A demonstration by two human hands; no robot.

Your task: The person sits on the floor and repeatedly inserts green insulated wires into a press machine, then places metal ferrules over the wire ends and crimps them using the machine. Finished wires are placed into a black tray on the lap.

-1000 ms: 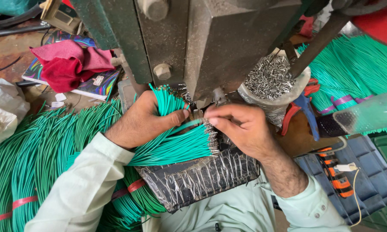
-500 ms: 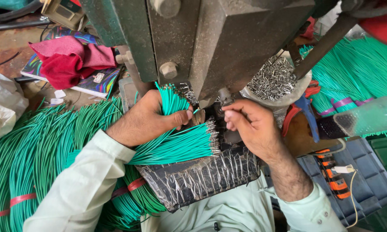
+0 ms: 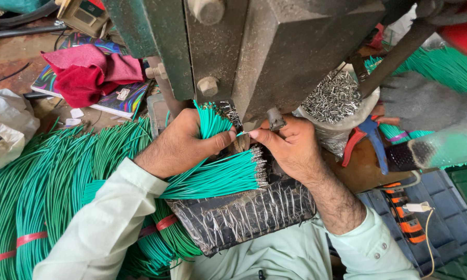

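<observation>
My left hand [image 3: 179, 142] grips a bunch of green wires [image 3: 208, 120] with its cut ends pointing up toward the grey press machine [image 3: 275, 52]. My right hand [image 3: 290, 145] pinches a single green wire at its tip, thumb against the left thumb, just under the machine's small tool post [image 3: 275, 120]. Below both hands lies a second bundle of green wires [image 3: 218, 176] with metal terminals on the ends, resting on a black block wrapped in plastic film [image 3: 244, 215].
A large loop of green wire [image 3: 46, 192] with red ties fills the left. A bag of loose metal terminals [image 3: 332, 98] sits right of the machine, near red-and-blue cutters [image 3: 366, 142]. A red cloth [image 3: 88, 72] lies on a booklet. A grey crate [image 3: 451, 233] stands lower right.
My right hand has moved up and left from the terminal-tipped bundle to the machine's tool post, meeting the left thumb. The left hand kept its hold on the wire bunch.
</observation>
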